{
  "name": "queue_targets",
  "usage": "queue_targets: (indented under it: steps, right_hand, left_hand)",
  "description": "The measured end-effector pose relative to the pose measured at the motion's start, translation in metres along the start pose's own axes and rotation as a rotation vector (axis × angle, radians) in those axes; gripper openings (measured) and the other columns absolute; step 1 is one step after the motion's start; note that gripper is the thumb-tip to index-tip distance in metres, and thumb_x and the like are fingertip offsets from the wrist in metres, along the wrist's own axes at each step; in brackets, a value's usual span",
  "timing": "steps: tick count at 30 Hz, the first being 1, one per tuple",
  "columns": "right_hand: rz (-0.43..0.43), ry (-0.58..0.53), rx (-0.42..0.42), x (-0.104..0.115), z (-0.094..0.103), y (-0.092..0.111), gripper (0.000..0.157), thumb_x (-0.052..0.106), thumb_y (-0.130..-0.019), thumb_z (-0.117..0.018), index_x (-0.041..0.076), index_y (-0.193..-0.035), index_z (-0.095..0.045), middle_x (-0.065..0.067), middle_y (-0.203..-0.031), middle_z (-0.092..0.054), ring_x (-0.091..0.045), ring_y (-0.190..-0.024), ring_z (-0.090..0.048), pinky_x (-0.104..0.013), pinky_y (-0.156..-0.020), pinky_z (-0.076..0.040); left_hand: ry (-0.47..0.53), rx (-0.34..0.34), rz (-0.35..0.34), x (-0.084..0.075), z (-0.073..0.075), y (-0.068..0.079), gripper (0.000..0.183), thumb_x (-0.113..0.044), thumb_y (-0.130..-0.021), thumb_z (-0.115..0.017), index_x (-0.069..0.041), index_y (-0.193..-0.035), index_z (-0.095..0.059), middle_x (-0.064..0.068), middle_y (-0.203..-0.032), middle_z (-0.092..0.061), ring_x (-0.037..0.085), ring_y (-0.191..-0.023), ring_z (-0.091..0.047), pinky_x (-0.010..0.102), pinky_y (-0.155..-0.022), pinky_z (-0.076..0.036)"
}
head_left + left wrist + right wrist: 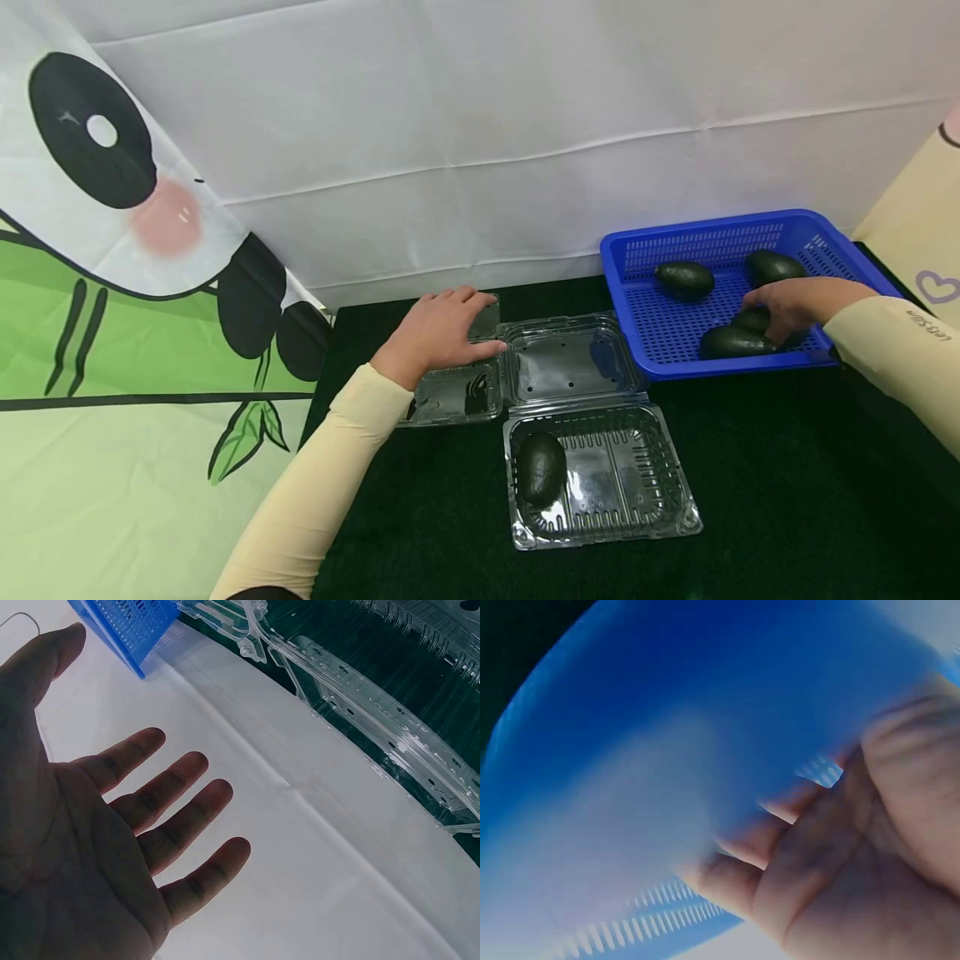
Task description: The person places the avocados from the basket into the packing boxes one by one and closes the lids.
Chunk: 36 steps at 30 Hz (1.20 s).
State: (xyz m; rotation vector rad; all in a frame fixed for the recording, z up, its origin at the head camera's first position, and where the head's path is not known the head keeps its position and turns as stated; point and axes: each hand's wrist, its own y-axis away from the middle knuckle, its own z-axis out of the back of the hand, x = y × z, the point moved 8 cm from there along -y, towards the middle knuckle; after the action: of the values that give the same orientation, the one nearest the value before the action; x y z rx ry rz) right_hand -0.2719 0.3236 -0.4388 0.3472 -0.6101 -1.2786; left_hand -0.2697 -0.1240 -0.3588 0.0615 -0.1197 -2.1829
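Note:
My right hand [795, 304] reaches into the blue basket [626, 292]. Its thumb and fingers curl round a dark green avocado [752, 318], partly hidden by the hand and by another avocado [731, 342] in front. The basket wall blocks the fingertips of that hand [825, 862] in the right wrist view. Over the smaller clear plastic containers on the left, my left hand [446, 329] hovers with fingers extended; its palm is bare in the left wrist view. A clear clamshell box [611, 479] lies open in front, one avocado [541, 469] at the left of its base.
Two more avocados, a left one [685, 281] and a right one [775, 267], lie toward the basket's back. The clamshell's lid [573, 367] extends back against the basket. A dark green cloth [765, 483] covers the table, with a white sheet [480, 150] hanging behind.

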Motion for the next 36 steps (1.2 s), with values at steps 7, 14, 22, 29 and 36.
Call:
queue_targets:
  steps: [7,14,22,29,36]
  right_hand:
    - [0.034,0.025,-0.087,0.016,0.028,0.014,0.066,0.018,-0.081,-0.088,-0.004,-0.133,-0.054,-0.029,-0.111,-0.057,-0.047,-0.099,-0.056,-0.058,-0.078,-0.053]
    - [0.143,0.067,-0.228,0.063,0.066,0.034,0.067,0.024,-0.084,-0.088,0.002,-0.138,-0.056,-0.018,-0.113,-0.062,-0.034,-0.094,-0.059,-0.049,-0.072,-0.051]
    - [0.332,0.091,-0.314,0.15,0.079,0.06,0.07,0.026,-0.08,-0.091,0.013,-0.141,-0.058,-0.012,-0.12,-0.062,-0.03,-0.101,-0.061,-0.051,-0.08,-0.054]
    - [0.463,0.19,-0.325,0.221,0.06,0.085,0.068,0.031,-0.08,-0.091,0.028,-0.139,-0.06,-0.003,-0.12,-0.06,-0.024,-0.097,-0.064,-0.049,-0.079,-0.056]
    - [0.584,0.216,-0.237,0.269,0.016,0.086,0.065,0.029,-0.08,-0.091,0.031,-0.137,-0.06,0.0,-0.122,-0.061,-0.025,-0.099,-0.066,-0.05,-0.084,-0.056]
  left_hand:
    - [-0.013,0.014,0.003,-0.004,0.002,-0.001,0.083,-0.07,-0.095,-0.057,-0.018,-0.158,-0.043,0.011,-0.155,-0.047,0.035,-0.139,-0.048,0.059,-0.114,-0.035]
    - [-0.006,0.027,0.002,-0.004,0.002,-0.004,0.083,-0.07,-0.095,-0.058,-0.018,-0.158,-0.043,0.012,-0.156,-0.046,0.035,-0.139,-0.048,0.059,-0.115,-0.034]
    - [-0.009,0.026,0.005,-0.002,0.003,-0.006,0.083,-0.07,-0.095,-0.057,-0.018,-0.159,-0.042,0.011,-0.157,-0.045,0.035,-0.141,-0.046,0.058,-0.116,-0.033]
    - [-0.012,0.022,0.01,-0.002,0.006,-0.007,0.083,-0.07,-0.095,-0.057,-0.018,-0.158,-0.043,0.011,-0.156,-0.046,0.034,-0.141,-0.046,0.058,-0.115,-0.033]
    - [-0.024,0.014,0.01,0.002,0.005,-0.006,0.083,-0.07,-0.095,-0.057,-0.017,-0.158,-0.043,0.012,-0.156,-0.046,0.034,-0.14,-0.047,0.059,-0.115,-0.034]
